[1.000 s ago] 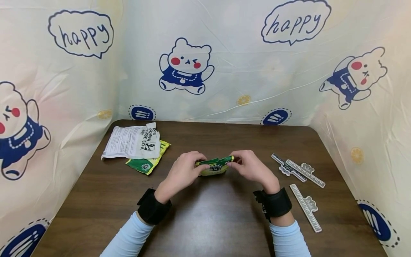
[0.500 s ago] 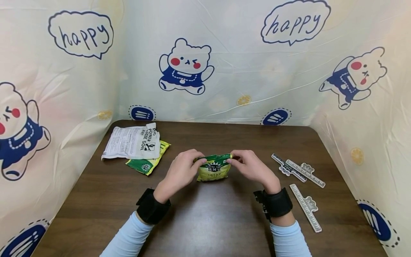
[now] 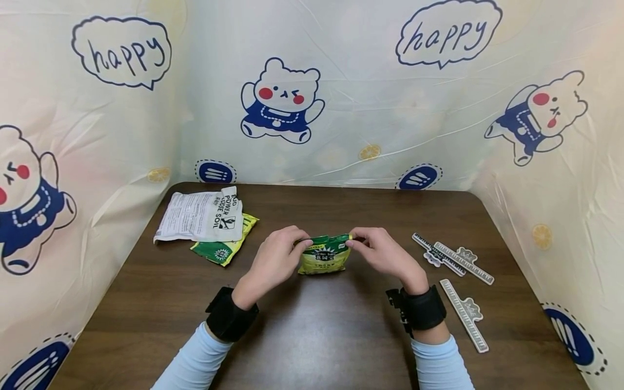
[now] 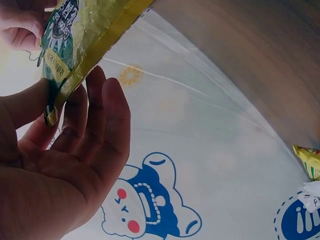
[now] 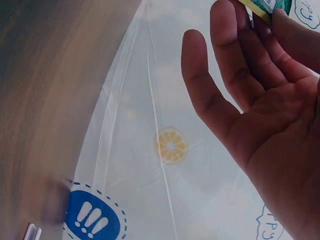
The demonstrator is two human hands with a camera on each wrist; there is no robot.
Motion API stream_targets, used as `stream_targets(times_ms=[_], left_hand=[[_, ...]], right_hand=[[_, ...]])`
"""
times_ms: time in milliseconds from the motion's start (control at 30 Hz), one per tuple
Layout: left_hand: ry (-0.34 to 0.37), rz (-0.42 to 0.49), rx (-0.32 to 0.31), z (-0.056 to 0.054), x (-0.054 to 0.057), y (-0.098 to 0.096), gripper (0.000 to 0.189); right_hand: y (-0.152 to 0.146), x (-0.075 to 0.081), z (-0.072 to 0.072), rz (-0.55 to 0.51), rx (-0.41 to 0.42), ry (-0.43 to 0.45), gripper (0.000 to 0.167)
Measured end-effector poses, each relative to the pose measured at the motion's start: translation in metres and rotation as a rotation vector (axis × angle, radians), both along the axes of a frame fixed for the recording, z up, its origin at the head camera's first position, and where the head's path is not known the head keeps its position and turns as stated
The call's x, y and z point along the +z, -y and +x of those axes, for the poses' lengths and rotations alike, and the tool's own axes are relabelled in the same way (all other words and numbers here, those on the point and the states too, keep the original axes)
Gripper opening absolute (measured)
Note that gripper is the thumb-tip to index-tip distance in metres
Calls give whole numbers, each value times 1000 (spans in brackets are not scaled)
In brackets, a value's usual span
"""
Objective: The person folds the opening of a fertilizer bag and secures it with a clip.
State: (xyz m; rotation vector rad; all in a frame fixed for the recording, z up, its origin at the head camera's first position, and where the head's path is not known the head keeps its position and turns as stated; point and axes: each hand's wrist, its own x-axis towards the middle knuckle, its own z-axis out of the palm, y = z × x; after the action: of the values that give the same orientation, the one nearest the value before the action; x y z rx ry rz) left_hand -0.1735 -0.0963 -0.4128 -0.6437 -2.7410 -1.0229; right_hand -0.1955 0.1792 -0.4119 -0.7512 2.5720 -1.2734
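A green and yellow packet (image 3: 324, 257) stands upright at the middle of the table, its printed front facing me. My left hand (image 3: 277, 257) pinches its upper left corner between thumb and fingers. At the upper right corner, my right hand (image 3: 382, 254) pinches the packet's edge the same way. In the left wrist view the packet (image 4: 82, 45) slants up from the thumb, and the other fingers of my left hand (image 4: 75, 145) lie behind it. Only a corner of the packet (image 5: 261, 7) shows in the right wrist view, by the thumb of my right hand (image 5: 270, 105).
To the left, a white printed bag (image 3: 200, 216) lies partly over another green and yellow packet (image 3: 224, 252). Two overlapping ruler clips (image 3: 463, 262) lie on the right, with a single ruler clip (image 3: 465, 317) nearer me. A printed curtain (image 3: 361, 108) surrounds the brown table (image 3: 322, 336).
The packet, tilted so its top edge faced up a second ago, has swung to show its front. Both hands keep hold of its top corners and have shifted only slightly.
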Motion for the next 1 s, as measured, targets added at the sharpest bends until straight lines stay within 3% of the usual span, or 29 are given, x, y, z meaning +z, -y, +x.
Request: stream_targets(times_ms=[1000], left_hand=[[75, 30, 9, 0, -4, -6, 18]], right_hand=[[1, -6, -4, -86, -14, 76, 14]])
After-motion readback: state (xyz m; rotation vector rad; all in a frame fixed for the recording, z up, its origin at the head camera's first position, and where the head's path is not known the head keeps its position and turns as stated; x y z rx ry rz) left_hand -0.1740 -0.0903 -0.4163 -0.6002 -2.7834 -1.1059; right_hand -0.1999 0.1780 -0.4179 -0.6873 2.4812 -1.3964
